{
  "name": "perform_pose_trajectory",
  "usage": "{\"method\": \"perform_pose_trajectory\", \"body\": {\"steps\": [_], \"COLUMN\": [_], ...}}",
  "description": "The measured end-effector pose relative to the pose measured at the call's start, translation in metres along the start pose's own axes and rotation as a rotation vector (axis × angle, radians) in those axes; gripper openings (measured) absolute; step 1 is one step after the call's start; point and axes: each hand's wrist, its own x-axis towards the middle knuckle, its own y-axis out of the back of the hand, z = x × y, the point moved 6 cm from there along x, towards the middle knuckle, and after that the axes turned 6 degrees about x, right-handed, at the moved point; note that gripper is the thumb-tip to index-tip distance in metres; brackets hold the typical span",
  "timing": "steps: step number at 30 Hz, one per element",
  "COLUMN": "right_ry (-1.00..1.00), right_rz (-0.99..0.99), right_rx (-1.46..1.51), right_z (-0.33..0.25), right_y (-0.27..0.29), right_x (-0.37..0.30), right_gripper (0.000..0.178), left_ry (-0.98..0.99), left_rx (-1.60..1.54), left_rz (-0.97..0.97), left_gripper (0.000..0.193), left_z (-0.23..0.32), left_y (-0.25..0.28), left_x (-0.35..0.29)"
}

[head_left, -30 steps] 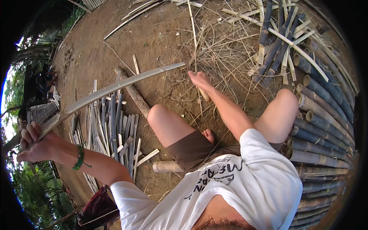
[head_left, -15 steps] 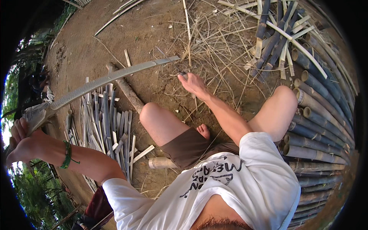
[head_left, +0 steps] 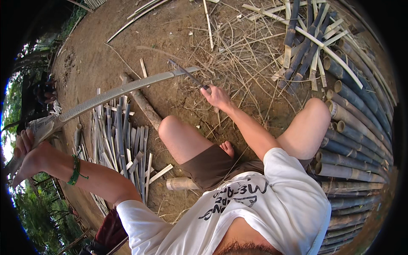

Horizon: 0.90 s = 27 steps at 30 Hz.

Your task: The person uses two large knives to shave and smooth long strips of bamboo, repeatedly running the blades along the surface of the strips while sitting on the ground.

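My left hand, raised at the far left with a green bracelet at its wrist, is closed around the near end of a long split bamboo strip. The strip slants up and away across the view, its far end in front of my right hand. That right hand is wrapped around the dark handle of a knife. Its thin blade points up and to the left and crosses the strip near the far end. Whether the edge touches the strip, I cannot tell.
Split bamboo pieces lie beside my left knee, by a wooden pole. Thin shavings cover the ground ahead. Crossed bamboo lengths are heaped far right, above stacked bamboo poles. A short bamboo piece lies by my thigh.
The knife's blade has swung and now lies over the strip's far end. My right hand has shifted slightly down and right; the left still grips the strip.
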Motion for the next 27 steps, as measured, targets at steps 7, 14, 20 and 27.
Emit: {"method": "perform_pose_trajectory", "body": {"steps": [7,14,20,27], "right_ry": [-0.471,-0.256,0.082,0.149], "right_rz": [0.114,0.179,-0.002,0.040], "right_rx": [0.180,0.342,0.252,0.227], "right_z": [0.065,0.036,-0.064,-0.036], "right_y": [0.056,0.037,-0.015,-0.025], "right_x": [0.019,-0.031,-0.061,-0.042], "right_gripper": [0.066,0.058,0.051,0.058], "left_ry": [-0.056,-0.078,-0.160,-0.190], "left_rx": [0.000,0.088,0.117,0.157], "left_rz": [-0.168,0.023,0.041,-0.038], "left_gripper": [0.071,0.061,0.058,0.057], "left_z": [0.031,0.010,0.011,0.023], "left_y": [0.034,0.047,0.019,-0.010], "left_x": [0.034,0.053,0.049,0.030]}}
